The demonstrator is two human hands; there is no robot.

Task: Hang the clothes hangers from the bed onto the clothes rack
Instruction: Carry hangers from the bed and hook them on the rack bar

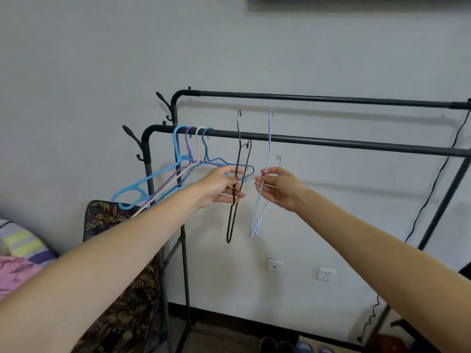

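A black metal clothes rack with two horizontal bars stands against the wall. Several hangers, blue, purple and cream, hang at the left end of its front bar. My left hand grips a black wire hanger held upright, its hook reaching above the front bar. My right hand pinches a pale blue wire hanger, also upright, with its hook above the same bar. Neither held hook rests on the bar.
The bed with striped and pink bedding lies at the lower left. A dark leaf-patterned cloth hangs beside the rack's left post. Two wall sockets sit low on the wall, a black cable runs down at right, and shoes lie on the floor.
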